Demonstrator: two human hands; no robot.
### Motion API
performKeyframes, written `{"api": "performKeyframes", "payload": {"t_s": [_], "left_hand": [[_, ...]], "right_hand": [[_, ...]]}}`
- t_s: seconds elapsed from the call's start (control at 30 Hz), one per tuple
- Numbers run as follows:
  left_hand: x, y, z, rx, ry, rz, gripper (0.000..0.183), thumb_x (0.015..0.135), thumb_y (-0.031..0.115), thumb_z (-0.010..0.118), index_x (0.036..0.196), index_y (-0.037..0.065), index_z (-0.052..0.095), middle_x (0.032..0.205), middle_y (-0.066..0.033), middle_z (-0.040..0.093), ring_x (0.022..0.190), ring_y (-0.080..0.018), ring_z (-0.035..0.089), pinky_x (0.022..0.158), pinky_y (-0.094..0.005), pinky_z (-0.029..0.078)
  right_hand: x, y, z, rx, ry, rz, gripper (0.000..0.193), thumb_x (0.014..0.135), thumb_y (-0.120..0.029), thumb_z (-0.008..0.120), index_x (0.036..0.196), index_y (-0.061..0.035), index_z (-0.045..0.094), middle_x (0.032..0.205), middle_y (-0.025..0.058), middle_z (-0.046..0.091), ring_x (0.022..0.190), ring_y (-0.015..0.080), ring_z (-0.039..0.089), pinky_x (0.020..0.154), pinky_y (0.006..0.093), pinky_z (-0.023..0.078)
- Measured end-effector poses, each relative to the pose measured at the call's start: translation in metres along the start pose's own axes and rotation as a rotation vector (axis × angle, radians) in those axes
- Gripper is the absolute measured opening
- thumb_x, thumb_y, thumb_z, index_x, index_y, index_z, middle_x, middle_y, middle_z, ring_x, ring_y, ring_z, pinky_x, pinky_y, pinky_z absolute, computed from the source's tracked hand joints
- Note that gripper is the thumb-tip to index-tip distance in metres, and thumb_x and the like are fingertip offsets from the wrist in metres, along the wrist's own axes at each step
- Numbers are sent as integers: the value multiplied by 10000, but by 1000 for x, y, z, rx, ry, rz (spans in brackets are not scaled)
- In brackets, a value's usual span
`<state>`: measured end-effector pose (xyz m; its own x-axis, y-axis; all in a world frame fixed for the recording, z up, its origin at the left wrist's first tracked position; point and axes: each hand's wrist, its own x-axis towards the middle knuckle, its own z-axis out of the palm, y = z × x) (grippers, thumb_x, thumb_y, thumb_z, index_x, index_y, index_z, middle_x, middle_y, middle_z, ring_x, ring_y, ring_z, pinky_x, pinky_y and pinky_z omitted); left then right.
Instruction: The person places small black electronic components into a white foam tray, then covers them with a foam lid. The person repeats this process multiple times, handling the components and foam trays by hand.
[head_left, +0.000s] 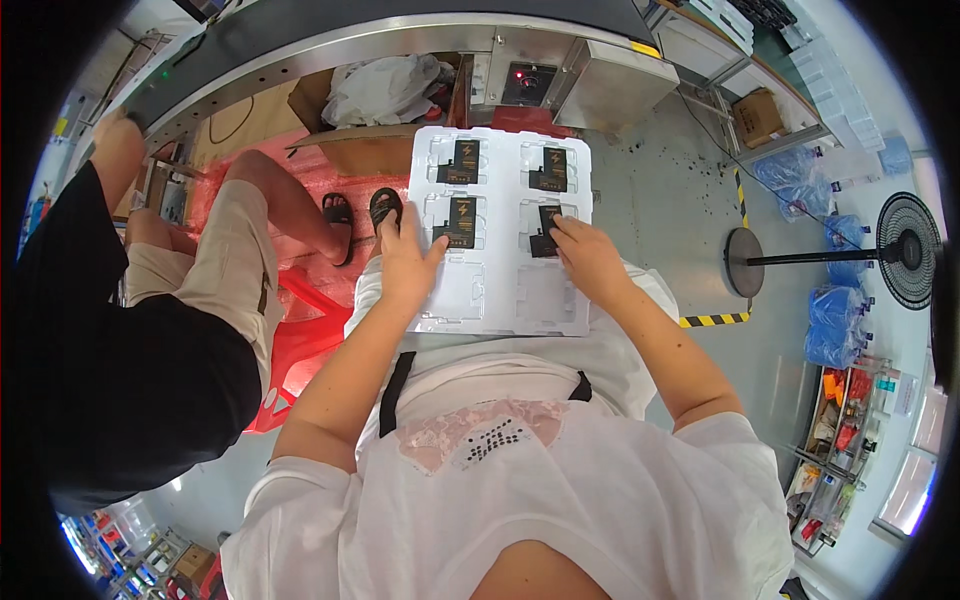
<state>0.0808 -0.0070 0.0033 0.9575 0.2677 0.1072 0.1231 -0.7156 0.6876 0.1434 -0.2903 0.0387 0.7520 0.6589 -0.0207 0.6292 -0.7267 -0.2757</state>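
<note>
A white plastic tray (500, 320) with moulded pockets rests across my lap. Several flat black phone batteries lie in it: one at the upper left (465, 162), one at the upper right (549, 170) and one at the middle left (461, 222). My left hand (408, 268) is closed on the tray's left edge, its thumb near the middle-left battery. With its fingertips, my right hand (592, 258) pinches another black battery (546, 232), tilted over the middle-right pocket. The two lowest pockets contain nothing.
A conveyor (400, 22) runs along the far side, with a metal control box (615, 85) under it. On the left sits another person in a black shirt (150, 370). A red plastic stool (305, 330) stands between us. At right is a black fan (906, 250).
</note>
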Motion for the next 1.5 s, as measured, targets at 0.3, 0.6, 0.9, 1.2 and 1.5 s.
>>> {"api": "performKeyframes", "payload": {"t_s": [0.3, 0.6, 0.9, 1.2, 1.5], "left_hand": [[-1, -3, 10, -25, 12, 77, 576, 816, 140, 614, 1333, 24, 387, 1365, -307, 296, 1231, -472, 351, 1010, -493, 339], [-16, 5, 19, 185, 145, 192, 491, 873, 145, 527, 1326, 21, 384, 1357, -305, 305, 1220, -464, 363, 1003, -501, 340], [-16, 7, 18, 194, 154, 213, 475, 895, 184, 503, 1327, 20, 392, 1390, -276, 289, 1260, -433, 342, 1039, -508, 297], [-39, 21, 13, 370, -109, 502, 413, 891, 228, 524, 1253, 32, 493, 1361, -117, 442, 1310, -254, 367, 1050, -563, 222], [-13, 20, 9, 397, -116, 446, 459, 921, 290, 475, 1311, 50, 445, 1414, -111, 383, 1317, -251, 351, 1070, -561, 199]], "right_hand": [[2, -36, 21, -193, 280, 199, 427, 847, -283, 605, 1209, -65, 543, 1318, 114, 480, 1182, 269, 461, 912, 516, 355], [11, -59, 51, -236, 479, 400, 435, 825, -331, 625, 1187, -94, 580, 1261, 75, 503, 1061, 246, 476, 848, 483, 334], [0, -45, 37, -240, 350, 307, 360, 852, -255, 605, 1174, -94, 588, 1231, 65, 539, 1113, 228, 489, 887, 486, 332], [-24, -62, 54, -240, 418, 168, 410, 874, -291, 563, 1183, -23, 551, 1276, 123, 517, 1212, 246, 462, 982, 522, 313], [10, -49, -21, 298, 13, 403, 306, 856, -267, 598, 1060, -40, 609, 1021, 163, 618, 967, 301, 581, 901, 411, 405]]}}
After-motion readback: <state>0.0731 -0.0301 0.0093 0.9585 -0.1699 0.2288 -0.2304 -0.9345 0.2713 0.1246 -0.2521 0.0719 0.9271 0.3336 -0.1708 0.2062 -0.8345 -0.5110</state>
